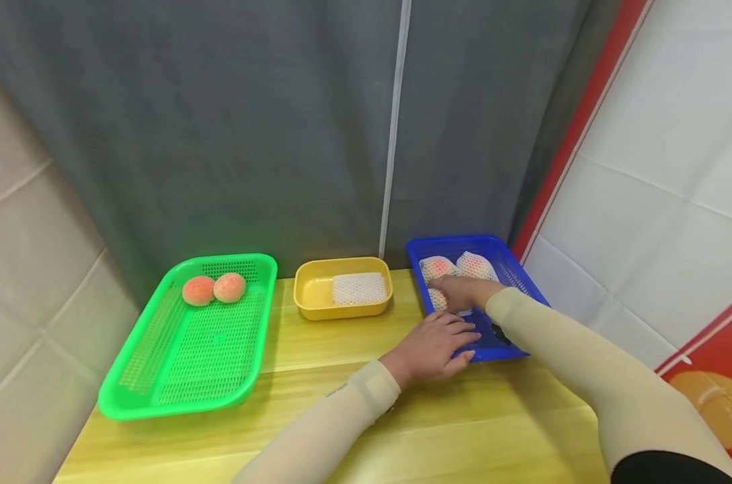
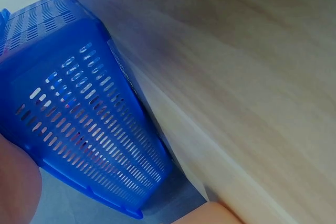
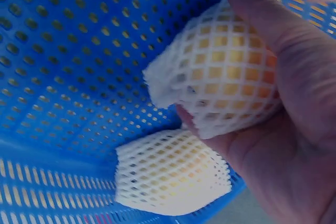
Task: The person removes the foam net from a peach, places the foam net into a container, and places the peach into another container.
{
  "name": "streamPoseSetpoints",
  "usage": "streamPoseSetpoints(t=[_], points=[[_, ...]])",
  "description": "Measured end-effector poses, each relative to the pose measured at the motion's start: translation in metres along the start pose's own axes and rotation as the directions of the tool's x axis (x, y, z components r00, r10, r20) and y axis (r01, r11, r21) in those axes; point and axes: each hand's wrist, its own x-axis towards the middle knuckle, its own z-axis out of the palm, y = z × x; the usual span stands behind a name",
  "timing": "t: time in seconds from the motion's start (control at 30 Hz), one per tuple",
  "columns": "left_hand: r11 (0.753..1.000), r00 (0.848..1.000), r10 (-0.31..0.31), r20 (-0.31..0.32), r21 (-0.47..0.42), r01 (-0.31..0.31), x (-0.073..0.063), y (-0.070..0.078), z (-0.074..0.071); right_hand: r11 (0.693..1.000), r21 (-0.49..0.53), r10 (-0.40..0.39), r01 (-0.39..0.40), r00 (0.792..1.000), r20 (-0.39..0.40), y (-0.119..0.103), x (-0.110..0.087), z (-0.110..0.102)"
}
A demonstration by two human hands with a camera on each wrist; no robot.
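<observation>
In the right wrist view, my right hand [image 3: 310,93] curls round a peach in a white foam net [image 3: 231,69], with the thumb over its upper side. This happens inside the blue basket [image 1: 503,351]; in the head view the right hand [image 1: 462,292] partly hides that peach. Behind it in the basket lie two more netted peaches, one at the left [image 1: 439,266] and one at the right [image 1: 476,266]. My left hand [image 1: 435,346] lies over the basket's near-left rim, fingers loosely spread and nothing in its grasp. The basket's slotted side [image 2: 89,124] fills much of the left wrist view.
A green basket [image 1: 253,363] at the left holds two bare peaches [image 1: 214,289]. Between the baskets stands a yellow tub [image 1: 341,312] with white foam nets [image 1: 359,289] inside. A grey curtain [image 1: 269,134] hangs behind the wooden table [image 1: 317,363]. White panels border both sides.
</observation>
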Motion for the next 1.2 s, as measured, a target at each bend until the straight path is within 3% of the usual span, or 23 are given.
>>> streamPoseSetpoints(t=[0.33,0.53,0.67,1.0,1.2], points=[[1.000,1.000,0.002,0.002,-0.011,-0.002,0.000,0.001,0.000,0.999,0.039,0.022,-0.022,1.000,-0.020,0.006,0.003,0.007],[1.000,1.000,-0.015,0.013,-0.017,0.016,0.000,0.002,-0.002,0.999,-0.020,-0.029,0.028,0.998,-0.058,0.006,-0.006,-0.009],[1.000,1.000,-0.017,0.024,-0.014,0.018,-0.001,0.002,-0.004,1.000,0.000,-0.028,0.028,0.994,-0.108,0.001,-0.019,-0.027],[0.999,1.000,-0.018,0.024,-0.038,0.019,-0.001,0.001,-0.004,0.992,0.091,-0.059,0.088,0.957,-0.284,-0.015,-0.058,-0.056],[0.989,0.999,-0.045,0.016,-0.140,0.047,-0.008,0.003,-0.023,0.983,0.127,-0.080,0.131,0.935,-0.345,-0.028,-0.074,-0.058]])
